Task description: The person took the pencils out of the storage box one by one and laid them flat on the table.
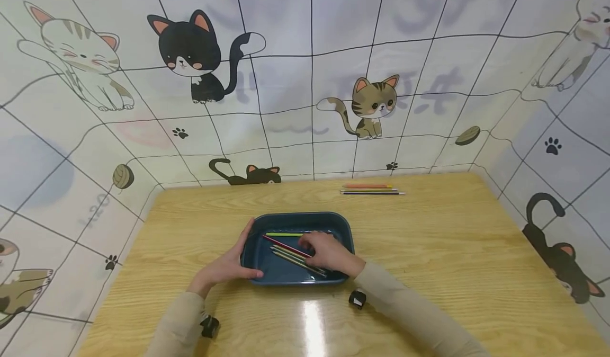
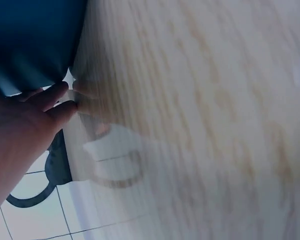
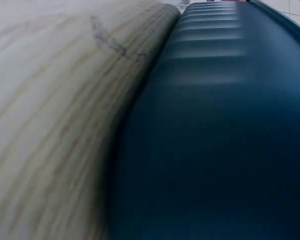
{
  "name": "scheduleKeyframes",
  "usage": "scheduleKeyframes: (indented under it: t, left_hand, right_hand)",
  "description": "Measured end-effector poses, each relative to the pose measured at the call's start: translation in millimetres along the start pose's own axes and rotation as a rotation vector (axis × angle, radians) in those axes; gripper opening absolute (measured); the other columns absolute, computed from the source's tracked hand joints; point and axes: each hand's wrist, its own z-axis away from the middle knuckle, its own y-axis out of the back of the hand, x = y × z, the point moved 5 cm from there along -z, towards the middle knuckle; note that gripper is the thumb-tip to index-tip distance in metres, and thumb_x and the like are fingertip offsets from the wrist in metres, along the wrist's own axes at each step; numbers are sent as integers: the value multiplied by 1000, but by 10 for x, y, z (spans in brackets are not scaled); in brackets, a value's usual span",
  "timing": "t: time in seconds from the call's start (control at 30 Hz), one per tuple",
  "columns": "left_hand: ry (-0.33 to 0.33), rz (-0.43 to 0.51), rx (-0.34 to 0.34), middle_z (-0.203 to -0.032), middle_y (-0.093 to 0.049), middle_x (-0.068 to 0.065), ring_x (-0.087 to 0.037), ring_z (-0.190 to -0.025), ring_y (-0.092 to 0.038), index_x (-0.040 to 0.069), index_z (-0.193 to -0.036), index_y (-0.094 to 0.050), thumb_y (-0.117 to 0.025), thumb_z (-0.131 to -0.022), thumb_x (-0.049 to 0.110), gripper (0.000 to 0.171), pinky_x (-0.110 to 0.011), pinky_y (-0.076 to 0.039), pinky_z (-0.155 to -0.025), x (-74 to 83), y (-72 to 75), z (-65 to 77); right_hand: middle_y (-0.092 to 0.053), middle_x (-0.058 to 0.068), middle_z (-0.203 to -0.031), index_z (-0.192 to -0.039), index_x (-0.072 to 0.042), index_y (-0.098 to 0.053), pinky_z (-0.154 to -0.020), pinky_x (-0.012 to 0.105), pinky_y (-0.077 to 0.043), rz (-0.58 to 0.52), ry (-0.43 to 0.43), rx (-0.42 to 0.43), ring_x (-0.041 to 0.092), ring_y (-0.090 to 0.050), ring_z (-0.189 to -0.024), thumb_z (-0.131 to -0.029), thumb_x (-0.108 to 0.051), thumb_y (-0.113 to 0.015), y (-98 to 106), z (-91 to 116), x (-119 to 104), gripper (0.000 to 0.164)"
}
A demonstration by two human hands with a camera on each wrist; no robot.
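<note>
A dark blue rectangular tray stands on the wooden table, with several colored pencils lying in it. Among them are a light green pencil along the far side and a red pencil at a slant. My left hand holds the tray's left end, the thumb over the rim near the front corner and the fingers outside the wall. Inside the tray, my right hand bends its fingers over the right ends of the pencils. Whether it pinches one is hidden.
Several more pencils lie side by side at the table's back edge, right of the tray. Behind the table rises a wall printed with cats and grid lines.
</note>
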Motion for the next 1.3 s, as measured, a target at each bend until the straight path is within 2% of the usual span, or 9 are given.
scheduleKeyframes:
  t: [0.2,0.3,0.47,0.6,0.8,1.0,1.13,1.3]
  left_hand:
    - [-48,-69,10,-160,12,-11,-33,-143,6,21,-154,13,-88,-71,24,131,-60,-6,-109,49,-62,-28]
    - [-71,-116,26,-159,10,-16,-36,-143,4,15,-154,13,-90,-67,26,135,-61,-7,-108,67,-75,-40]
    - [-44,-131,49,-159,7,-17,-36,-143,0,12,-154,14,-91,-66,25,137,-58,-9,-109,62,-81,-54]
    - [-25,-119,55,-159,7,-19,-37,-143,0,12,-153,17,-90,-67,23,137,-58,-8,-110,53,-92,-58]
    - [-18,-121,56,-158,6,-21,-38,-143,-1,13,-153,17,-90,-68,23,137,-58,-8,-110,37,-116,-81]
    - [-27,-152,48,-158,5,-22,-40,-143,-2,10,-152,17,-90,-67,27,138,-59,-9,-109,54,-124,-90]
    - [-11,-199,55,-158,3,-23,-41,-142,-2,7,-152,17,-90,-66,30,139,-60,-9,-109,78,-105,-71]
    - [-9,-267,80,-157,-2,-27,-43,-141,-8,2,-152,14,-92,-64,27,139,-60,-13,-109,135,-78,-51]
  right_hand:
    - [-63,4,-87,-108,-1,-65,-69,28,-49,-87,56,-50,16,-60,-78,-80,1,-74,-45,-17,11,30]
    - [-63,3,-83,-108,0,-65,-67,26,-48,-141,86,-76,13,-58,-74,-79,4,-71,-57,-20,11,30]
    - [-59,-4,-77,-109,-4,-65,-66,25,-46,-168,84,-123,6,-54,-68,-82,1,-70,-69,-13,33,28]
    - [-59,-4,-78,-107,-3,-65,-67,24,-46,-194,95,-119,5,-53,-68,-84,1,-69,-49,-1,42,24]
    - [-61,-3,-80,-104,0,-67,-67,24,-47,-286,125,-52,6,-55,-71,-86,1,-68,34,50,34,18]
    - [-64,-5,-86,-104,-2,-69,-69,26,-49,-300,131,66,7,-58,-76,-89,-3,-66,231,169,25,15]
    - [-65,-2,-89,-102,-4,-70,-69,28,-50,-305,155,156,9,-58,-77,-90,-6,-66,392,263,40,12]
    - [-66,-2,-94,-103,-8,-70,-72,29,-51,-354,126,214,11,-60,-81,-91,-5,-65,560,381,98,13]
